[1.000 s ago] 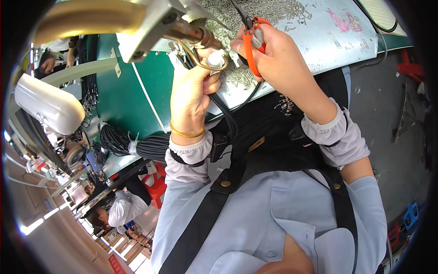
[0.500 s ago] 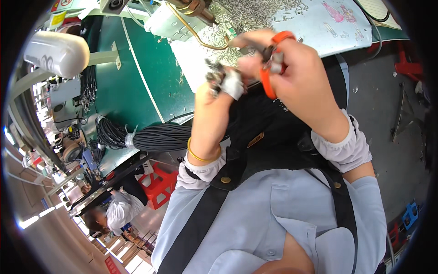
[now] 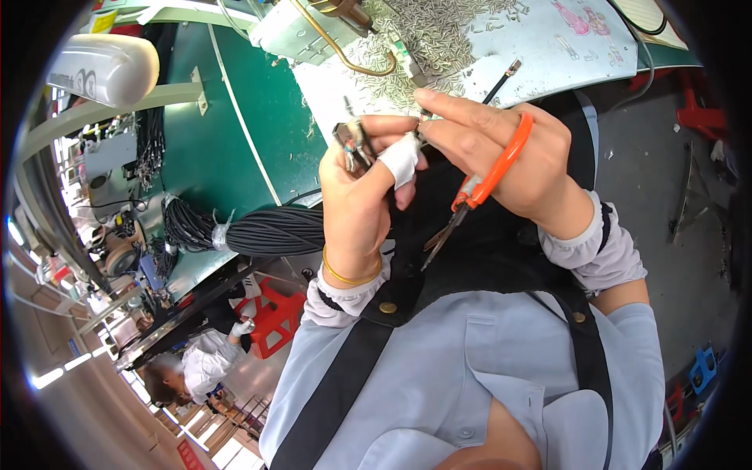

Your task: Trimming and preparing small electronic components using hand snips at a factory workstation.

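In front of my chest, both hands meet at the fingertips. My left hand [image 3: 352, 192] is closed on black cables with stripped ends [image 3: 359, 147]; its thumb has a white wrap [image 3: 401, 159]. My right hand [image 3: 525, 168] carries orange-handled scissors [image 3: 500, 171] hooked on its fingers, with the blades pointing down toward my lap. Its thumb and forefinger pinch a small wire end near the left fingertips. Beyond the right hand's knuckles, a black cable [image 3: 500, 82] sticks out with its stripped end showing; where it is held is hidden.
Many small metal pins [image 3: 423, 47] lie heaped on a white sheet [image 3: 564, 74] at the far side. A machine with a bent brass tube [image 3: 337, 55] stands behind. Bundled black cables [image 3: 274, 233] rest on the green table [image 3: 258, 125] at left. A co-worker [image 3: 207, 364] sits at lower left.
The scissors have swung from between my hands to hang blade-down from my right hand. My right fingers now pinch at the left fingertips, and a cable end shows beyond my right hand.
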Demonstrator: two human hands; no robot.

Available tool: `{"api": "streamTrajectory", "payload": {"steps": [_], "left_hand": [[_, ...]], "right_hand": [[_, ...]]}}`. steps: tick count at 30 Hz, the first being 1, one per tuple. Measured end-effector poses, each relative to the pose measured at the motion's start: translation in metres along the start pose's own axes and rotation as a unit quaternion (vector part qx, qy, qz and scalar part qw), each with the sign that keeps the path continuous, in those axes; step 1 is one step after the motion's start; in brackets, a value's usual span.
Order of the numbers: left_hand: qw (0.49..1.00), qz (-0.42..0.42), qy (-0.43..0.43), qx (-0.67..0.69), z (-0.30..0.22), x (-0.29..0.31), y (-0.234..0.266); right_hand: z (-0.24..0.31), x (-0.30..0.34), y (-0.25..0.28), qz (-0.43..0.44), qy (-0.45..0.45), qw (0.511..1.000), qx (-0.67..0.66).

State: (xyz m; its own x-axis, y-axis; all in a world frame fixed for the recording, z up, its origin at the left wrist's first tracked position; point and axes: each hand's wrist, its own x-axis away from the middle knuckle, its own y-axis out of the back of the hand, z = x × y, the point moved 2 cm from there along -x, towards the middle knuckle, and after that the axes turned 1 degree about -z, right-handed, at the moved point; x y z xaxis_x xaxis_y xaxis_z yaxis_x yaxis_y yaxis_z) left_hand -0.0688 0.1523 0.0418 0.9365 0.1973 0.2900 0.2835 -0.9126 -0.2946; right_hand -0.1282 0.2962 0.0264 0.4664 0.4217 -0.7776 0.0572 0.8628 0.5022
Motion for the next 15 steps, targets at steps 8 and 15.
{"api": "streamTrajectory", "payload": {"steps": [8, 15], "left_hand": [[0.985, -0.07, -0.1, -0.123, 0.003, 0.003, -0.007], [0.998, -0.047, 0.043, 0.009, 0.011, -0.001, 0.001]], "right_hand": [[-0.01, 0.007, -0.005, 0.053, -0.124, 0.982, -0.135], [-0.013, 0.007, -0.004, 0.06, -0.168, 0.964, -0.197]]}}
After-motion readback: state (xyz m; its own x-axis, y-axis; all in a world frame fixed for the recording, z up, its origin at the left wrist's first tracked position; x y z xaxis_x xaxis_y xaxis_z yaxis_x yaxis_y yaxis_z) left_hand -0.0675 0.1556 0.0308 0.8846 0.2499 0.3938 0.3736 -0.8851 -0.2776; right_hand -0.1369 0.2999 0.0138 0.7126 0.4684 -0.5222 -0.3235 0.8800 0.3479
